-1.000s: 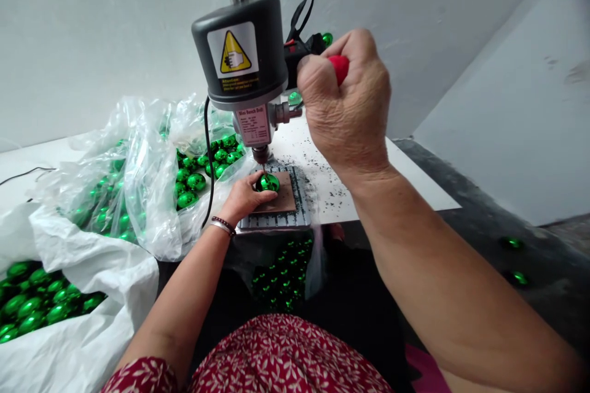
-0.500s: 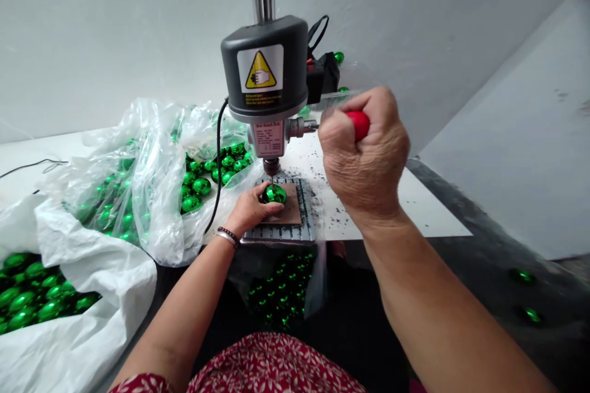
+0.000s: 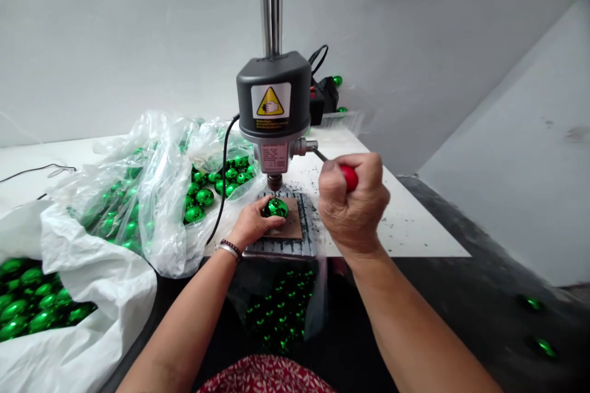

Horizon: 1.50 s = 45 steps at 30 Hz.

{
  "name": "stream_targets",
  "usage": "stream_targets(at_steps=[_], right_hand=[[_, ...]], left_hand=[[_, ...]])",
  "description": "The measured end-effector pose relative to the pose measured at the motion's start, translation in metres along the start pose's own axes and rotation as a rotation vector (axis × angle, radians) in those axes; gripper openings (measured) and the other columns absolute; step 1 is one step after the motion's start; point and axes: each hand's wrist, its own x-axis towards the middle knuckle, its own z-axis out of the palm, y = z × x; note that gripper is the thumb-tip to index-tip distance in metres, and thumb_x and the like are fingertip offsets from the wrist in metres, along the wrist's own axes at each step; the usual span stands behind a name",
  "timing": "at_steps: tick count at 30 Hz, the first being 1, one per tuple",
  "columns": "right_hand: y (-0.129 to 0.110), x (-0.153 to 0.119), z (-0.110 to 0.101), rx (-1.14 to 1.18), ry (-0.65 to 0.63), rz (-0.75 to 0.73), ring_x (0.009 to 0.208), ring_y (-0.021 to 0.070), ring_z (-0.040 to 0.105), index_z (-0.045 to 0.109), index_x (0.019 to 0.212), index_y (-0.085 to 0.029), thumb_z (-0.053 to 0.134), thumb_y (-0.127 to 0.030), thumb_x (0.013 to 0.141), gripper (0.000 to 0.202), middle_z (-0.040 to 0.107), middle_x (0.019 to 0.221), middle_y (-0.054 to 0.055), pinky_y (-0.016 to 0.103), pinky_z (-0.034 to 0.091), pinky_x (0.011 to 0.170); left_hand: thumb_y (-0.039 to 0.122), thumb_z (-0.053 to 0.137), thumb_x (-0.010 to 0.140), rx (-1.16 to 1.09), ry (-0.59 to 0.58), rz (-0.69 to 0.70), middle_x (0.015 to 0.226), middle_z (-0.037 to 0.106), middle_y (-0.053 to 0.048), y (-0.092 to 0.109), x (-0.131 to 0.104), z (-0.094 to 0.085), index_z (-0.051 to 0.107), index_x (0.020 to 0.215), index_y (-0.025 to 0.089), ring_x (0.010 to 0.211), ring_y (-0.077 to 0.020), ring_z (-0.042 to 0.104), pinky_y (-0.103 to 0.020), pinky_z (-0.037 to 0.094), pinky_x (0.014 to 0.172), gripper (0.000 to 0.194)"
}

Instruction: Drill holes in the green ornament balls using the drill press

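A shiny green ball (image 3: 278,209) sits on a brown board (image 3: 292,227) on the base of a small bench drill (image 3: 275,95). My left hand (image 3: 253,221) grips it from the left, thumb in front and fingers behind. Directly above the ball is the drill chuck (image 3: 275,182), its thin bit pointing down at the ball's top; whether the bit has entered cannot be made out. My right hand (image 3: 354,202) is closed around the red knob (image 3: 349,178) of the drill's feed lever (image 3: 318,153).
Left of the drill, a clear plastic bag (image 3: 161,221) spills many green balls. A white sack (image 3: 96,282) of balls stands nearer. More balls (image 3: 281,307) hang below the table edge. Dark shavings dot the white table (image 3: 415,233). A black cable (image 3: 224,178) drops beside the drill. Two balls lie on the floor.
My right hand has swung the lever knob down and toward me. My left hand stays on the ball. The whole view has tilted up, so things sit lower in it.
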Motion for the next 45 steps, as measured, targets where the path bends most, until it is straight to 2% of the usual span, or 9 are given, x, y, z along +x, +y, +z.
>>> stream_targets(at_steps=[8, 15, 19, 25, 34, 37, 41, 43, 45], right_hand=[[0.008, -0.027, -0.001, 0.033, 0.012, 0.014, 0.058, 0.0056, 0.05, 0.051, 0.081, -0.018, 0.049, -0.033, 0.089, 0.016, 0.057, 0.066, -0.002, 0.02, 0.039, 0.056], [-0.008, 0.043, 0.013, 0.057, -0.06, 0.163, 0.054, 0.006, 0.038, 0.047, 0.078, -0.019, 0.049, -0.042, 0.088, 0.026, 0.046, 0.063, -0.002, 0.023, 0.034, 0.053], [-0.02, 0.076, 0.016, 0.014, -0.152, 0.28, 0.056, 0.005, 0.031, 0.04, 0.07, -0.019, 0.058, -0.029, 0.086, 0.027, 0.038, 0.059, -0.005, 0.023, 0.033, 0.06], [-0.035, 0.078, 0.013, -0.015, -0.165, 0.397, 0.06, 0.0032, 0.029, 0.036, 0.068, -0.018, 0.058, -0.019, 0.087, 0.029, 0.035, 0.058, -0.007, 0.022, 0.031, 0.066], [-0.025, 0.079, 0.017, -0.02, -0.142, 0.357, 0.062, 0.0024, 0.03, 0.038, 0.068, -0.017, 0.057, -0.02, 0.086, 0.027, 0.039, 0.06, -0.007, 0.023, 0.03, 0.067], [-0.02, 0.078, 0.018, -0.036, -0.131, 0.334, 0.06, 0.0022, 0.031, 0.039, 0.067, -0.018, 0.057, -0.023, 0.086, 0.026, 0.04, 0.059, -0.006, 0.023, 0.03, 0.064], [-0.02, 0.077, 0.018, -0.039, -0.104, 0.283, 0.058, 0.0022, 0.03, 0.041, 0.068, -0.018, 0.057, -0.022, 0.085, 0.024, 0.04, 0.057, -0.007, 0.024, 0.029, 0.062], [-0.024, 0.078, 0.018, -0.054, -0.095, 0.314, 0.058, 0.0027, 0.031, 0.039, 0.066, -0.018, 0.058, -0.018, 0.084, 0.026, 0.04, 0.057, -0.007, 0.024, 0.03, 0.063], [-0.027, 0.079, 0.018, -0.075, -0.098, 0.371, 0.057, 0.0031, 0.031, 0.038, 0.064, -0.019, 0.06, -0.016, 0.083, 0.029, 0.039, 0.055, -0.007, 0.024, 0.03, 0.063]], left_hand=[[0.031, 0.079, 0.067, -0.001, 0.034, 0.024, 0.101, 0.075, -0.002, -0.005, 0.001, 0.003, 0.069, 0.12, 0.019, 0.096, -0.0231, 0.067, -0.033, 0.051, 0.091, 0.055], [0.026, 0.077, 0.068, 0.019, 0.093, 0.064, 0.096, 0.071, -0.002, 0.0, -0.007, 0.007, 0.067, 0.114, 0.016, 0.09, -0.0201, 0.064, -0.032, 0.05, 0.085, 0.048], [0.025, 0.074, 0.071, 0.023, 0.122, 0.1, 0.092, 0.07, -0.001, 0.003, -0.028, 0.004, 0.065, 0.112, 0.017, 0.086, -0.0186, 0.063, -0.03, 0.049, 0.081, 0.043], [0.024, 0.079, 0.068, 0.11, 0.14, 0.166, 0.116, 0.071, -0.009, -0.002, -0.074, -0.009, 0.063, 0.121, 0.018, 0.106, -0.0259, 0.064, -0.039, 0.05, 0.096, 0.055], [0.028, 0.084, 0.068, 0.19, -0.064, 0.222, 0.139, 0.062, -0.015, -0.012, -0.119, -0.014, 0.063, 0.132, 0.018, 0.129, -0.0301, 0.056, -0.043, 0.042, 0.114, 0.068], [0.032, 0.073, 0.081, 0.198, 0.061, 0.23, 0.133, 0.067, -0.012, -0.017, -0.108, -0.033, 0.065, 0.13, 0.02, 0.117, -0.0254, 0.064, -0.04, 0.048, 0.107, 0.051], [0.019, 0.048, 0.094, 0.45, 0.408, 0.034, 0.132, 0.067, -0.011, -0.022, -0.065, -0.088, 0.066, 0.128, 0.018, 0.122, -0.0233, 0.062, -0.034, 0.044, 0.108, 0.038], [0.014, 0.043, 0.094, 0.647, 0.398, -0.183, 0.137, 0.064, -0.014, -0.026, -0.039, -0.115, 0.061, 0.134, 0.015, 0.128, -0.0253, 0.058, -0.034, 0.042, 0.109, 0.044], [0.015, 0.045, 0.091, 0.699, 0.362, -0.27, 0.133, 0.065, -0.021, -0.032, -0.015, -0.132, 0.06, 0.134, 0.01, 0.125, -0.0306, 0.06, -0.038, 0.043, 0.105, 0.045]])
